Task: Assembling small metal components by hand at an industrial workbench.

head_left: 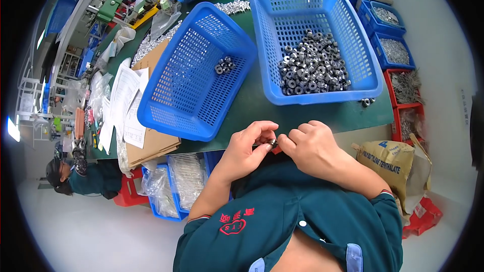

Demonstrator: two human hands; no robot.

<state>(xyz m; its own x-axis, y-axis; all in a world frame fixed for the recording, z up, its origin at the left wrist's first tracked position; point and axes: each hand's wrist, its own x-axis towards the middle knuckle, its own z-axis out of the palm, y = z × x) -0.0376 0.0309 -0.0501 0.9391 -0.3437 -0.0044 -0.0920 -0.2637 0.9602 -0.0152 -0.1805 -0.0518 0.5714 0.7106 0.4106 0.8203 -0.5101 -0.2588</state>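
Observation:
My left hand (246, 147) pinches a small shiny metal collar (273, 143) between thumb and fingertips, just in front of the table edge. Close beside it, my right hand (315, 147) is closed, its fingertips near the collar. Whatever those fingers grip is hidden. Beyond my hands, a blue basket (266, 45) on the right holds a large heap of similar metal collars (313, 65). A second blue basket (164, 98), set at a slant to the left, has only a small cluster of collars (225, 65) in it.
Both baskets stand on a green table (237, 116). Loose collars (367, 103) lie by its right edge. Papers (133, 113) and cardboard (156, 149) are at the left. Blue bins (396, 50) and a tan sack (387, 160) stand right. Another person (85, 179) is far left.

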